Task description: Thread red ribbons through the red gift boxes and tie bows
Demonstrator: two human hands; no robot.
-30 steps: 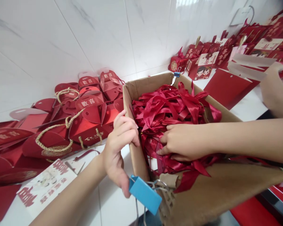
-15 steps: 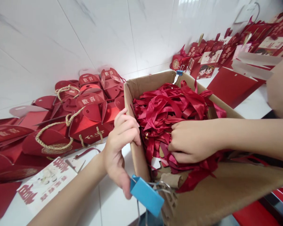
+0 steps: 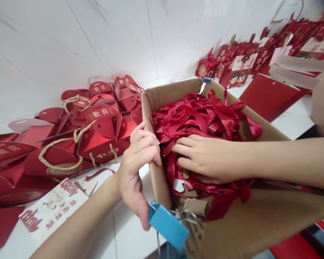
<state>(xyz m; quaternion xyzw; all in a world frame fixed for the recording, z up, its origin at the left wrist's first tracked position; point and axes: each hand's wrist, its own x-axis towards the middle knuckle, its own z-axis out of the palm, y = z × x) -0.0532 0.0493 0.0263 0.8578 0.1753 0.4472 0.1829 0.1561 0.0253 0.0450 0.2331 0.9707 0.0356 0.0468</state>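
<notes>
A cardboard box (image 3: 158,185) holds a tangled heap of dark red satin ribbons (image 3: 202,113). My left hand (image 3: 140,162) grips the box's left wall, fingers bent over the rim and thumb pointing down beside a large blue binder clip (image 3: 169,226). My right hand (image 3: 202,156) lies inside the box on the ribbons, palm down, its fingers stretched out and slightly apart. The thumb is mostly hidden below the hand. Bits of torn cardboard (image 3: 197,207) show at the near corner of the box.
Red gift boxes (image 3: 108,133) with rope handles crowd the left side along the white tiled wall (image 3: 124,39). A printed card (image 3: 54,207) lies near my left forearm. More red packages (image 3: 240,70) and red paper bags (image 3: 272,95) stand at right. A smaller blue clip (image 3: 207,80) holds the far corner.
My right hand has moved left across the ribbons, and its curled fingers have straightened and spread. The ribbons under it have shifted. My left hand stays on the box wall.
</notes>
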